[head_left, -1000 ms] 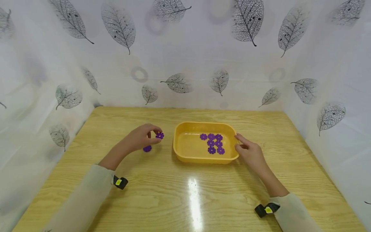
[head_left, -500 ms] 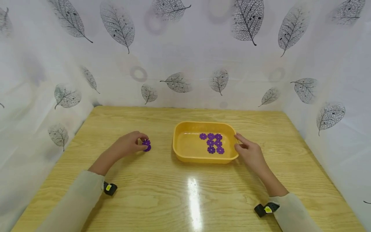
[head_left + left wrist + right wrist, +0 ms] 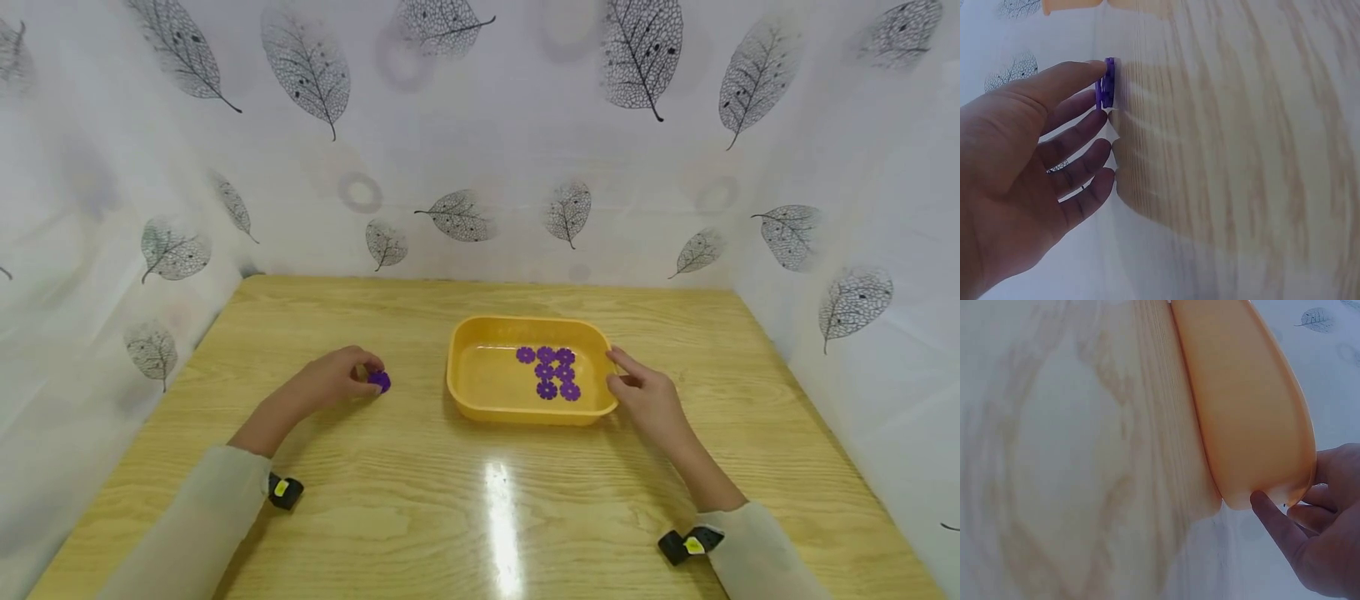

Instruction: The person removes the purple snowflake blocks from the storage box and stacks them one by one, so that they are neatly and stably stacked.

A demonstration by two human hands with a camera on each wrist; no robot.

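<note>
My left hand point(image 3: 337, 379) is low over the left part of the table, thumb and fingertips at a small stack of purple notched flower-shaped discs point(image 3: 380, 382). In the left wrist view the thumb and index finger pinch the discs point(image 3: 1108, 83), seen edge-on against the wooden top, while the other fingers curve loosely with their tips at the surface. My right hand point(image 3: 645, 392) grips the right end of a yellow plastic tray point(image 3: 480, 413). The right wrist view shows the thumb against the tray's outer wall point(image 3: 1247, 406), with the other fingers partly hidden behind its rim.
Inside the tray, several purple flower-shaped discs point(image 3: 546, 372) lie flat, grouped toward the right side. The wooden table point(image 3: 420, 500) is bordered at the back and sides by a white curtain point(image 3: 480, 125) with a leaf print.
My left hand has moved left and down with a purple disc, bringing it onto another disc on the table. The right hand and tray have stayed put.
</note>
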